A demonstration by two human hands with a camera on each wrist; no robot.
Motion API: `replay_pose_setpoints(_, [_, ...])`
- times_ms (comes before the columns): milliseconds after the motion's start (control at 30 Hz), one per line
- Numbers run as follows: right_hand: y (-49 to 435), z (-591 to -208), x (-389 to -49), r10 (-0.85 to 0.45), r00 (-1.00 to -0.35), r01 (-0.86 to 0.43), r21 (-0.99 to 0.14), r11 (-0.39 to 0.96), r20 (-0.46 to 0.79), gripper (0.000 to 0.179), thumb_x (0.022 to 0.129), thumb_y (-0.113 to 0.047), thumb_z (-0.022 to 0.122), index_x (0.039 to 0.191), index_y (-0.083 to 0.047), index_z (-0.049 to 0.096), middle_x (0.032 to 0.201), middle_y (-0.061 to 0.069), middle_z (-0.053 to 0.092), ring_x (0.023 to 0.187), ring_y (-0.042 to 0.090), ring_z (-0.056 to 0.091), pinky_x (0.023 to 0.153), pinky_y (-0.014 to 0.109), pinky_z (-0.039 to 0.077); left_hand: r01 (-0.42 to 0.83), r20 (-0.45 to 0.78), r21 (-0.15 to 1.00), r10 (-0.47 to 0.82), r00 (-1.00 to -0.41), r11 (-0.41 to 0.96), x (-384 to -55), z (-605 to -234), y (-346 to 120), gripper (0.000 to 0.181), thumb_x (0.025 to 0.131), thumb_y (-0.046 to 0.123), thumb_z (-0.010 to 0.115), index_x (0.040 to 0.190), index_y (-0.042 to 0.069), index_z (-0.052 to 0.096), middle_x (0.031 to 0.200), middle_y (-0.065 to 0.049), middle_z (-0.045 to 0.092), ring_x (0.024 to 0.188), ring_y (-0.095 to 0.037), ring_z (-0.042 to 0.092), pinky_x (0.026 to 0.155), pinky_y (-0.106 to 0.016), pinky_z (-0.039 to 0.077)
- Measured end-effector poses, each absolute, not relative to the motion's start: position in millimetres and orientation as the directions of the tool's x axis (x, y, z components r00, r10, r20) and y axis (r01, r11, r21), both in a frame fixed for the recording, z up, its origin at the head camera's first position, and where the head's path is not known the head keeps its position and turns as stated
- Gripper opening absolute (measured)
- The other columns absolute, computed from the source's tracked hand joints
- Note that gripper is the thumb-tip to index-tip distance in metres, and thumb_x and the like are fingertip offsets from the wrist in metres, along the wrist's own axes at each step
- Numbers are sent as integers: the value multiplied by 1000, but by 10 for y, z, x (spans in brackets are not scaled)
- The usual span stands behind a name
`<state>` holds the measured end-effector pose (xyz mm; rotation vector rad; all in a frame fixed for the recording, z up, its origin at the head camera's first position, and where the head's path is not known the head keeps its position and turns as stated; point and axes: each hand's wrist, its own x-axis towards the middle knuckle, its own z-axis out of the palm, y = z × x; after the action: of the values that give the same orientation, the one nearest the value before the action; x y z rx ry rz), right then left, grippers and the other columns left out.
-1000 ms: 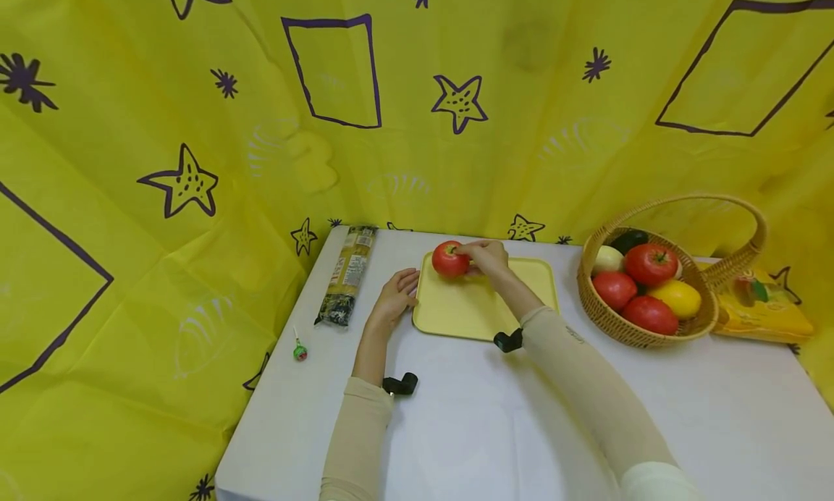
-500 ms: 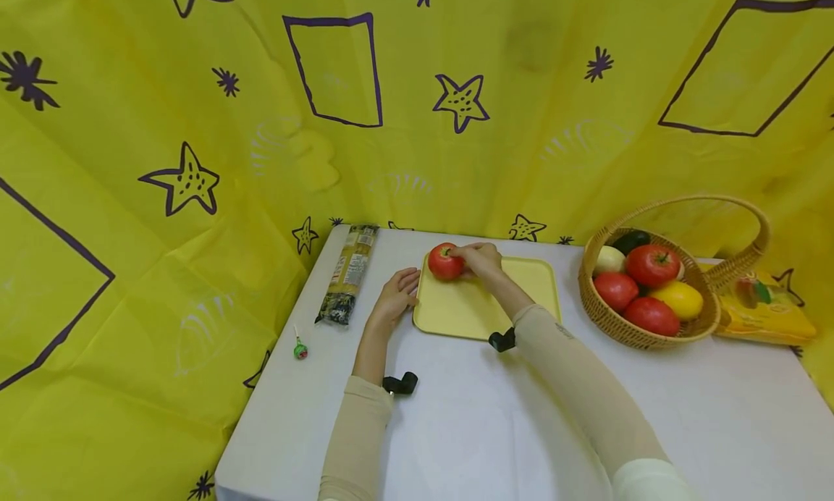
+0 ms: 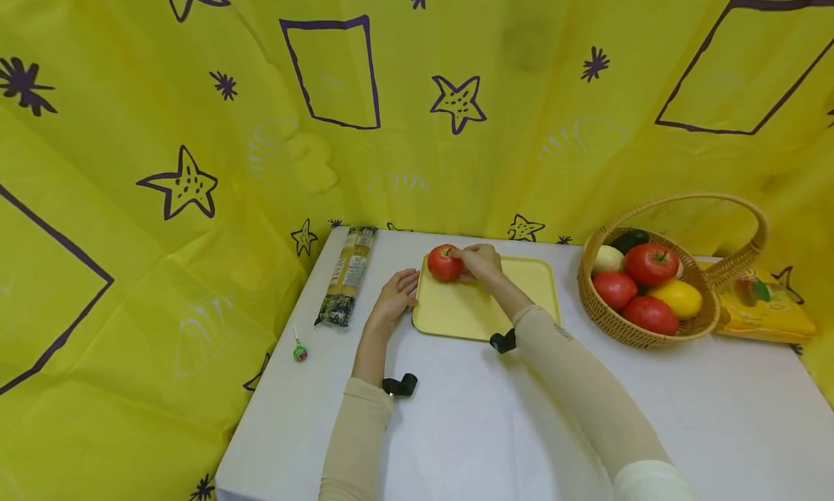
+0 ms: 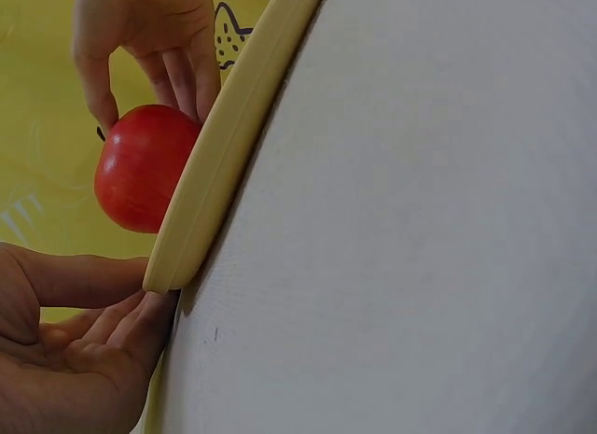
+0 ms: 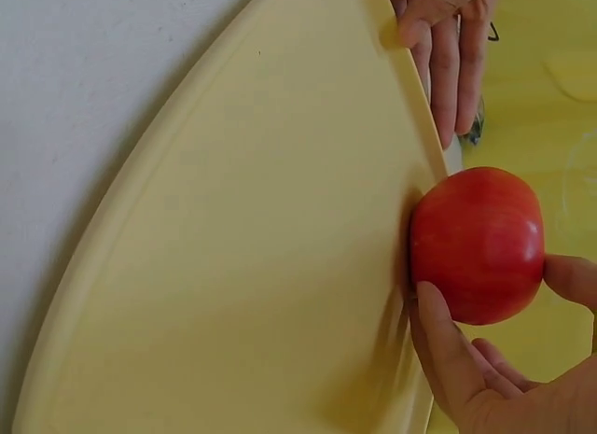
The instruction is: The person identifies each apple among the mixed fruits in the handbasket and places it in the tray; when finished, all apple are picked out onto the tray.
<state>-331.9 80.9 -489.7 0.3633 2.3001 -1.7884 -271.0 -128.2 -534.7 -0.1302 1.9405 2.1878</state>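
A red apple (image 3: 445,263) with a dark stem is at the far left corner of the pale yellow tray (image 3: 456,314). My right hand (image 3: 482,260) grips it from the right, thumb and fingers on opposite sides, as the right wrist view shows. The apple's (image 5: 478,245) underside is right at the tray surface. At the tray's left edge, my left hand (image 3: 394,298) pinches the rim, its thumb on top and the other fingers outside and below. The left wrist view shows the left hand (image 4: 84,336) at the tray's (image 4: 219,149) corner.
A wicker basket (image 3: 602,318) of tomatoes, a lemon and other produce stands on the right, with a yellow bag (image 3: 772,313) behind it. Left of the tray lie a long clear-and-black food packet (image 3: 348,275) and a green lollipop (image 3: 300,353). A yellow patterned curtain (image 3: 404,161) backs the white table (image 3: 449,428).
My right hand has shifted the apple slightly left and nearer on the tray, mostly in the first half second. The left hand has stayed at the rim.
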Motion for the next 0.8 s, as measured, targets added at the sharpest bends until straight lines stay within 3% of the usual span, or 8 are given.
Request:
replay_pose_setpoints(300, [916,-4802,-3245,34,-949,314,-939,140,-312,53,93,-21,78,136,3,59,127,27,66,109,41,72,94,51,60,-224,-212,967,107,-971,-124,-2699,-5339,-1283,82,81,-33,47,157,-2,39,162,-20,42,151,-30,39,120,-37,39])
replay_pose_setpoints(533, [1010,-4638,-3149,18,-963,268,-956,117,-268,46,98,-17,72,137,4,60,131,25,67,117,42,69,100,54,56,-227,-217,968,97,-971,-105,-2691,-5349,-1277,80,83,-31,49,156,-1,41,161,-19,44,151,-29,40,119,-38,41])
replay_pose_setpoints(800, [1160,-4409,-3019,-26,-981,188,-973,131,-193,50,100,-21,69,141,4,58,132,24,67,121,41,67,87,40,63,-244,-231,962,112,-966,-121,-2688,-5324,-1279,80,82,-31,48,156,-1,39,161,-20,43,151,-30,39,117,-41,43])
